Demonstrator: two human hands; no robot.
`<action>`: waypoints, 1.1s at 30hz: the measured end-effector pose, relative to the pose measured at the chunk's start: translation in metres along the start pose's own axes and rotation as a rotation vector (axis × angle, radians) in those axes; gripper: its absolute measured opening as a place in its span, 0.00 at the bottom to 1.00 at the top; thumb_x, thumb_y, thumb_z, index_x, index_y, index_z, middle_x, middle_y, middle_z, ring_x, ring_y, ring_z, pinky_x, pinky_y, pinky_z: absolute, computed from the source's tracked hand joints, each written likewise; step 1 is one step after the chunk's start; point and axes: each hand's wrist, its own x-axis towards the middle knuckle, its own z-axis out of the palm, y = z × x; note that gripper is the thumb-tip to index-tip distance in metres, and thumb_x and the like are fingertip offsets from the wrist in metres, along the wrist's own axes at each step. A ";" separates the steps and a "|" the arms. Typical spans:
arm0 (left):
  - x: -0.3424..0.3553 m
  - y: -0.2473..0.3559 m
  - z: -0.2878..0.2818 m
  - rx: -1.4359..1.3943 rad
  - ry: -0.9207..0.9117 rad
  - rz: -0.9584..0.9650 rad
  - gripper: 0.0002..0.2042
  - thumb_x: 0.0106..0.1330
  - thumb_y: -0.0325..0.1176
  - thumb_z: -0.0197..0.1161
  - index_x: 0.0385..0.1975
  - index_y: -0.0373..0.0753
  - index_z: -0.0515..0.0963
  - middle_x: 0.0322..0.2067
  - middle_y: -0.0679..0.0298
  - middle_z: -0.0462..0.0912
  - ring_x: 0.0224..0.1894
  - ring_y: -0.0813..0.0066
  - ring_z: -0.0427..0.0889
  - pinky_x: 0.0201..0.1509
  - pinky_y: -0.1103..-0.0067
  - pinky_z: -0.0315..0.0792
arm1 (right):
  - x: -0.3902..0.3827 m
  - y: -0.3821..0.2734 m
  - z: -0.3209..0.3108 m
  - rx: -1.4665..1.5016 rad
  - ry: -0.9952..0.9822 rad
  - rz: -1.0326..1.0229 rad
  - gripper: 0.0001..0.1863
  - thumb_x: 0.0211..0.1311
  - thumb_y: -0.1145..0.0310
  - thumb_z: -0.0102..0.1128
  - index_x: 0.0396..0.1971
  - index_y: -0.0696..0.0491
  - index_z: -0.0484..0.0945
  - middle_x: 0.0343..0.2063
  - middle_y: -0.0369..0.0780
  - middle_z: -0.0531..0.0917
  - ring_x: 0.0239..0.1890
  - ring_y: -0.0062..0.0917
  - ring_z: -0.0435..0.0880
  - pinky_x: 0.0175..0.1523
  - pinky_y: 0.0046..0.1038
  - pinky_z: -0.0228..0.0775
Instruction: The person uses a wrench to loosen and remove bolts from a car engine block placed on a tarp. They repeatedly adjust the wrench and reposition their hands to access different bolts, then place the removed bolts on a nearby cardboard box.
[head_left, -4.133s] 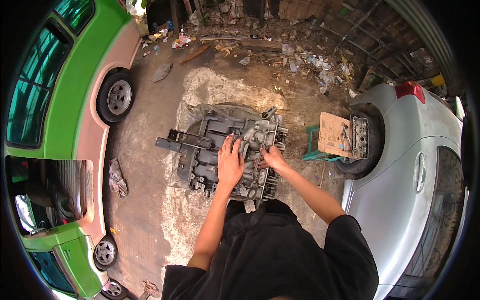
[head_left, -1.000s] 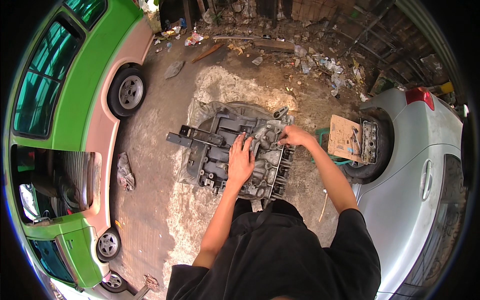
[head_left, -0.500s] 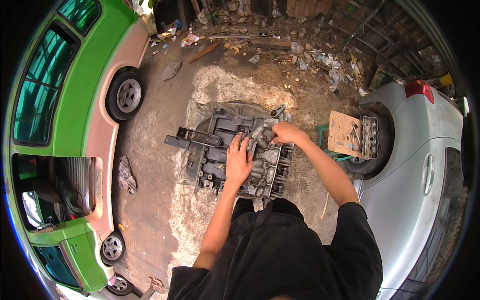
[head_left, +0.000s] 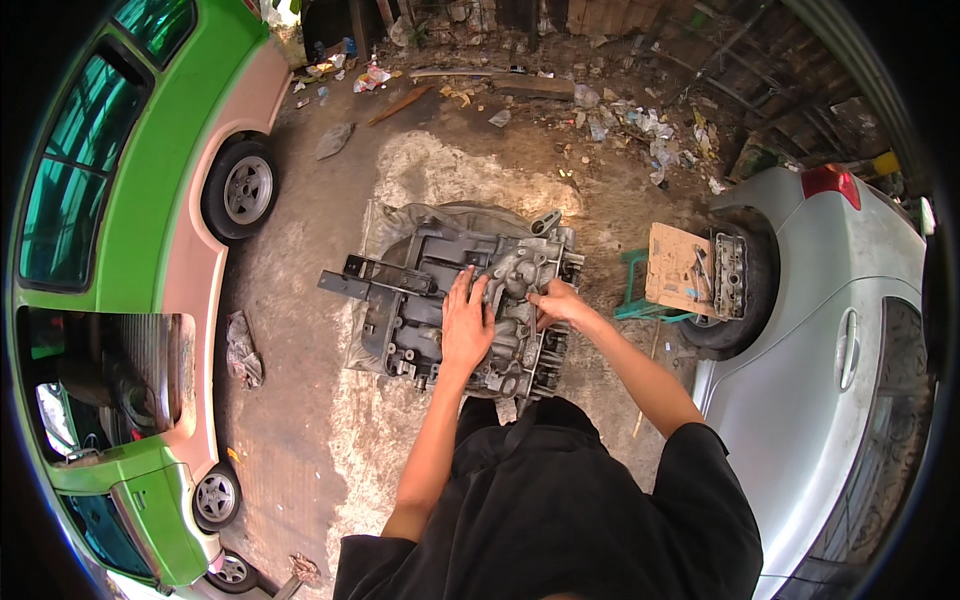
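A grimy metal engine assembly (head_left: 421,325) lies on a crumpled grey sheet (head_left: 362,340) in front of me, with a dark two-arm bracket (head_left: 343,283) sticking out at its left. My left hand (head_left: 466,325) lies open on its middle, fingertips on the cast part (head_left: 515,275). Just right of it, my right hand (head_left: 557,306) has its fingers curled at the right-side castings; whatever they grip is hidden.
A green-and-pink van (head_left: 140,250) stands left, a silver car (head_left: 790,390) right. A board (head_left: 675,265) with small tools and a metal part (head_left: 729,275) sits by a green stool (head_left: 632,290) and tire (head_left: 725,340). Scattered litter (head_left: 655,125) lines the back.
Over the last half second my right hand has moved down toward me along the engine's right side, after being higher up. My left hand stays resting on the engine's middle.
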 end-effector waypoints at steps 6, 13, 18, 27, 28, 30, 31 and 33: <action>-0.001 0.000 0.001 0.011 0.002 0.010 0.28 0.67 0.25 0.61 0.69 0.38 0.68 0.74 0.50 0.65 0.77 0.46 0.61 0.79 0.57 0.58 | -0.013 0.007 0.025 0.004 0.194 0.034 0.23 0.76 0.60 0.64 0.37 0.70 0.79 0.28 0.49 0.87 0.24 0.36 0.92 0.28 0.32 0.82; -0.002 -0.002 0.001 0.024 0.011 0.019 0.28 0.67 0.25 0.61 0.69 0.38 0.68 0.73 0.50 0.65 0.77 0.47 0.62 0.79 0.57 0.58 | -0.016 0.011 -0.030 0.163 0.086 -0.156 0.31 0.71 0.53 0.70 0.58 0.68 0.79 0.37 0.48 0.89 0.30 0.30 0.91 0.35 0.33 0.82; 0.000 -0.001 0.001 0.014 0.012 0.020 0.27 0.67 0.24 0.61 0.68 0.37 0.69 0.74 0.49 0.65 0.76 0.47 0.62 0.79 0.57 0.58 | 0.004 -0.007 -0.066 -0.483 0.145 -0.176 0.26 0.65 0.48 0.74 0.48 0.57 0.90 0.37 0.47 0.91 0.35 0.33 0.90 0.45 0.39 0.81; -0.002 0.000 0.001 0.000 0.000 -0.018 0.28 0.67 0.26 0.61 0.70 0.40 0.69 0.74 0.51 0.64 0.77 0.48 0.61 0.79 0.56 0.57 | 0.026 -0.035 -0.055 -0.817 0.036 -0.226 0.24 0.56 0.51 0.80 0.43 0.55 0.91 0.41 0.48 0.91 0.50 0.43 0.88 0.57 0.45 0.78; -0.001 0.000 0.001 0.002 -0.002 -0.020 0.28 0.68 0.27 0.60 0.70 0.41 0.68 0.75 0.51 0.64 0.77 0.48 0.61 0.79 0.55 0.57 | 0.028 -0.039 -0.055 -0.859 0.028 -0.208 0.25 0.56 0.50 0.80 0.44 0.54 0.91 0.43 0.49 0.90 0.52 0.44 0.87 0.59 0.46 0.78; -0.001 -0.001 0.002 0.007 -0.003 -0.019 0.28 0.68 0.27 0.60 0.70 0.42 0.68 0.74 0.52 0.64 0.77 0.48 0.61 0.78 0.54 0.58 | 0.031 -0.044 -0.055 -0.941 -0.004 -0.175 0.23 0.56 0.50 0.80 0.42 0.53 0.91 0.44 0.48 0.90 0.53 0.43 0.86 0.59 0.46 0.78; -0.001 -0.001 0.002 0.007 -0.001 -0.016 0.28 0.68 0.27 0.60 0.70 0.42 0.68 0.74 0.52 0.64 0.77 0.48 0.61 0.78 0.54 0.58 | 0.032 -0.047 -0.054 -0.988 -0.017 -0.156 0.22 0.56 0.50 0.80 0.41 0.53 0.91 0.45 0.48 0.90 0.54 0.43 0.86 0.60 0.45 0.78; -0.001 0.000 0.001 0.009 -0.004 -0.016 0.28 0.67 0.26 0.61 0.70 0.41 0.68 0.74 0.51 0.64 0.77 0.48 0.61 0.79 0.55 0.58 | 0.033 -0.049 -0.051 -1.035 -0.018 -0.199 0.21 0.55 0.51 0.80 0.41 0.51 0.92 0.39 0.46 0.90 0.50 0.43 0.88 0.56 0.45 0.79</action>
